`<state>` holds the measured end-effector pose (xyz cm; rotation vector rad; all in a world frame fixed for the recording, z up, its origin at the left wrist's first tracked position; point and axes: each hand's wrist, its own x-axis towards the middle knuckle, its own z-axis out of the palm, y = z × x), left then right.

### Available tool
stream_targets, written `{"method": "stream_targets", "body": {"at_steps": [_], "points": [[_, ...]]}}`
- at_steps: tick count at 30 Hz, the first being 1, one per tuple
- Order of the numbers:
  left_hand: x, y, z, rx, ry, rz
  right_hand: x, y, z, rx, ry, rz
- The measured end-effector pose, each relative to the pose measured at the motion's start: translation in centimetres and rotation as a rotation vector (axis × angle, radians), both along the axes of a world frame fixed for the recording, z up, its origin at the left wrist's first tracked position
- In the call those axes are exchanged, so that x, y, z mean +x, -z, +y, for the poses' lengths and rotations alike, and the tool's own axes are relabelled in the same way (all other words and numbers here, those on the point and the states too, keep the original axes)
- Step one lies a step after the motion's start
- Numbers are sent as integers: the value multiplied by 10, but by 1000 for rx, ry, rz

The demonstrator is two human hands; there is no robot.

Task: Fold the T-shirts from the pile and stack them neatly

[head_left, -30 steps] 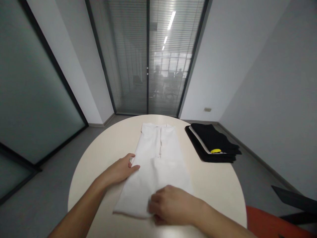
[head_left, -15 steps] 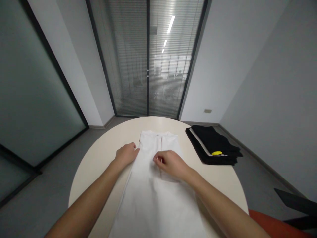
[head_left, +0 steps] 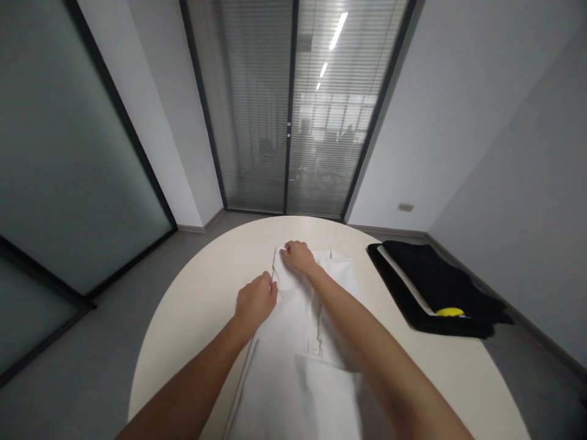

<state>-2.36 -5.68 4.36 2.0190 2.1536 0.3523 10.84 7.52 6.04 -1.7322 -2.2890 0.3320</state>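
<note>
A white garment (head_left: 284, 379) lies lengthwise on the round table, with a seam or placket running down its middle and a pocket-like fold nearer me. My left hand (head_left: 257, 300) is closed at the garment's left edge, thumb and fingers pinching the cloth. Farther out, my right hand (head_left: 298, 256) reaches across to the far left corner, its fingers curled onto the fabric there. My right forearm covers part of the garment's right side.
On the right of the cream round table (head_left: 183, 342) sits a stack of folded dark clothes (head_left: 426, 281) with a light layer in it. A yellow object (head_left: 450, 311) rests on the stack's near edge. Beyond the table stand glass panels with blinds (head_left: 257, 122).
My right hand has moved from the garment's middle to its far left corner. My left hand still holds the left edge. The view has shifted left, and a fold now shows near me.
</note>
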Motion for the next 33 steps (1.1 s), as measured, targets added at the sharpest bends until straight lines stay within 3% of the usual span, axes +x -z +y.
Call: {"method": "stream_targets", "body": {"at_steps": [10,13,16,18,21,25,28,30,33], "points": [[0,-1,4,-93,-59,-18,-16,17,25,-10,196,-15],[-1,1,4,12,-23,-58,-13,16,19,69,153,-11],[-1,8,3,168,164,-60,-4,11,12,158,53,-11],[0,14,2,142,248,-52,7,5,9,65,-86,-42],[0,21,3,60,248,-38,29,-4,0,-2,-252,-116],[-6,14,3,94,278,-85,64,-19,-32,87,-214,-65],[-18,-5,-7,75,404,-201,97,-30,-72,-81,-167,-3],[-26,-20,-20,11,456,-225,120,-38,-100,-224,-214,-20],[-31,-41,-42,-220,452,-207,149,-48,-140,-392,-250,-64]]}}
